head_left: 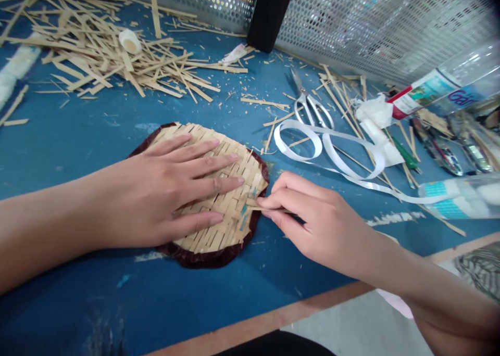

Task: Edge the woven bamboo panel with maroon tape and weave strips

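Observation:
A woven piece of pale bamboo-like strips [230, 210] lies on the blue table, with a dark red fabric edge [219, 259] showing around it. My left hand [167, 189] rests flat on the weave, its fingers spread. At the right rim of the weave, my right hand [308, 215] pinches a thin pale strip [254, 207] between thumb and fingers. The strip's tip lies over the weave beside a few small blue marks. Most of the strip's other end is hidden in the right hand.
A heap of loose strips [101, 59] covers the back left. Scissors [310, 103] and a curled white ribbon [344, 163] lie right of the weave. Plastic bottles [441, 85] stand or lie at the right. A perforated metal panel [351, 28] borders the back.

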The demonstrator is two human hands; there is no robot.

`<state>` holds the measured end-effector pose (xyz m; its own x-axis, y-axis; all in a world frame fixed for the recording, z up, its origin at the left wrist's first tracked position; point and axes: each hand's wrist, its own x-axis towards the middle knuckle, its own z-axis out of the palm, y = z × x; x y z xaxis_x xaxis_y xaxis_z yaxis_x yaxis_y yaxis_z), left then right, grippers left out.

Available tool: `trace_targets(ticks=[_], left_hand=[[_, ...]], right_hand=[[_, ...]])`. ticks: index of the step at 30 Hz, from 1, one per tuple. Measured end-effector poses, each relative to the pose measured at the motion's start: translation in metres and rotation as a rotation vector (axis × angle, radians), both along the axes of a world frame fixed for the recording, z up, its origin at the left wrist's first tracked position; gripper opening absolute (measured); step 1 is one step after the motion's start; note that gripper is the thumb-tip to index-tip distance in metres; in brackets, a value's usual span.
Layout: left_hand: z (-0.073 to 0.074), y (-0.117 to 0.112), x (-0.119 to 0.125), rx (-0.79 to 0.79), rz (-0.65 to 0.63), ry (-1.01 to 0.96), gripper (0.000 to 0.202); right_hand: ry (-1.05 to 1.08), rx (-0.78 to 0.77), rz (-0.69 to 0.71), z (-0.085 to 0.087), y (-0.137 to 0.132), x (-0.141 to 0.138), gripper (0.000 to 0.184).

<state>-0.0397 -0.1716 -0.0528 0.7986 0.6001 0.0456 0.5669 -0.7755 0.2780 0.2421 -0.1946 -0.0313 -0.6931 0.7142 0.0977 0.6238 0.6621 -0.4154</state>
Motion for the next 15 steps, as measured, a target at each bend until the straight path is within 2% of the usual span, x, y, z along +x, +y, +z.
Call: trace_targets(ticks=[4,7,11,15], left_hand=[[-0.0001,0.0001,0.0007,-0.006,0.008,-0.02,0.056],[-0.0008,0.0003,0.0007,0.001,0.002,-0.045,0.056],[-0.001,0.0006,0.0006,0.01,-0.004,-0.052,0.057],[0.0003,-0.0004,0.0008,0.02,-0.008,-0.068,0.056]], right_hand=[[0.007,0.061,-0.018,-0.0022,0.0008,0.0007,0.017],[0.04,0.05,-0.002,-0.0032,0.0011,0.0002,0.016],[0.14,-0.049,-0.032,-0.0012,0.0023,-0.0026,0.013],[0.153,-0.162,-0.071,0.0008,0.0001,-0.0065,0.012]])
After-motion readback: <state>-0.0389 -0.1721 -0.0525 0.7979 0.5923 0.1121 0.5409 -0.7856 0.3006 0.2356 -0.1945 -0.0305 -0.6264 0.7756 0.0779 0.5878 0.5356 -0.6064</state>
